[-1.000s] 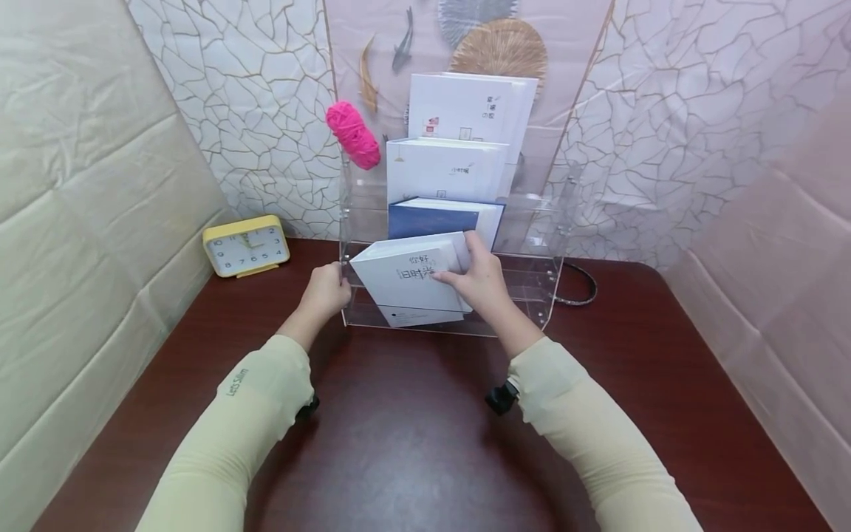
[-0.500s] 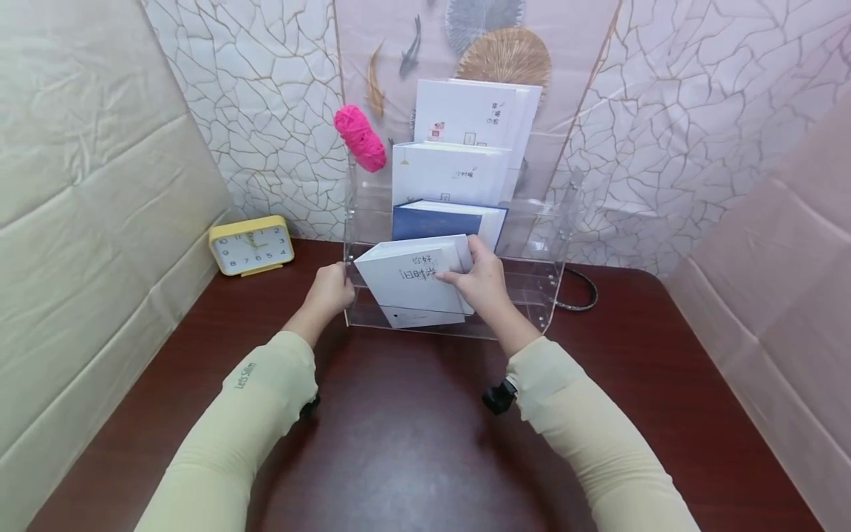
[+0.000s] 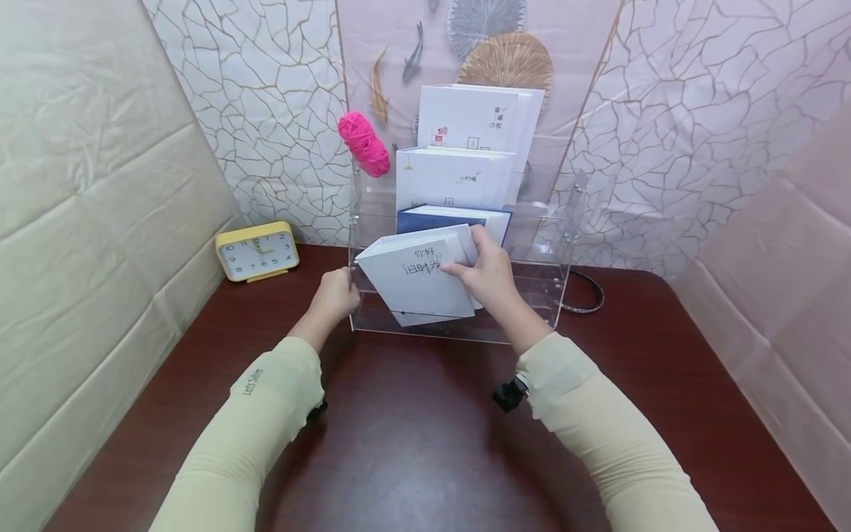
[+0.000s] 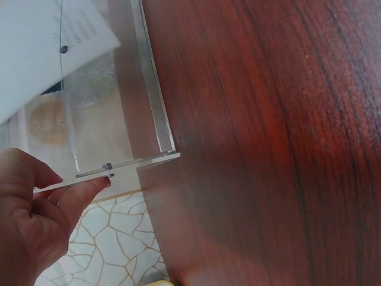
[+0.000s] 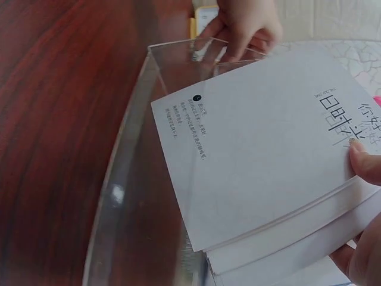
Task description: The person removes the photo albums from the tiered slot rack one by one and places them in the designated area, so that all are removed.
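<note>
My right hand grips a white book by its upper right corner, thumb on the front cover and fingers behind. The book tilts within the lowest tier of a clear acrylic rack; in the right wrist view its white cover carries dark printed characters. With thumb and fingers, my left hand pinches the rack's left side panel, as the left wrist view shows of that hand. Behind the held book stand a blue book, a white book and a taller white book, each on a higher tier.
A yellow clock stands left of the rack on the dark red table. Pink yarn sits at the rack's upper left. A dark loop lies to the right. Fabric-covered walls enclose the table.
The held book has risen slightly relative to the rack, covering more of the blue book, and my right hand has gone up with it. My left hand keeps its hold on the side panel.
</note>
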### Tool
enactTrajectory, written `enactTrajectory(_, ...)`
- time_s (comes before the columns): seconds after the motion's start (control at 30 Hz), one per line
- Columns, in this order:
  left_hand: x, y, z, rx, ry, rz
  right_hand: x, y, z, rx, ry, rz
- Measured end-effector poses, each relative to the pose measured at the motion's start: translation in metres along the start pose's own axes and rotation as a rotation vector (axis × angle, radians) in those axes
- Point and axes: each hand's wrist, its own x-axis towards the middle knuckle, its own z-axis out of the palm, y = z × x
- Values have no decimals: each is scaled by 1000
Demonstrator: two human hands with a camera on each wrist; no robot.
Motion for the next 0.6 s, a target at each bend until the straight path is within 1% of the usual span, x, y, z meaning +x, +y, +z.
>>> enactTrajectory(0.07,0,0,0,-6,6,2,2,-3,-7,30,6,-16)
enactTrajectory(0.17,0,1,-1,-18,7,5,8,-10,-20,130,29,-16)
enactTrajectory(0.3,-1,-1,-4,-21,12,7,18,-24,-47,302,89,61)
enactTrajectory(0.4,-1,-3,-5,-8,15,8,26,-35,-75,421,147,108)
enactTrajectory(0.5,-1,-4,-6,1,12,4,29,-41,-108,542,217,83)
enactTrajectory(0.6,-1,-3,-5,-2,4,2,25,-36,-141,646,312,19)
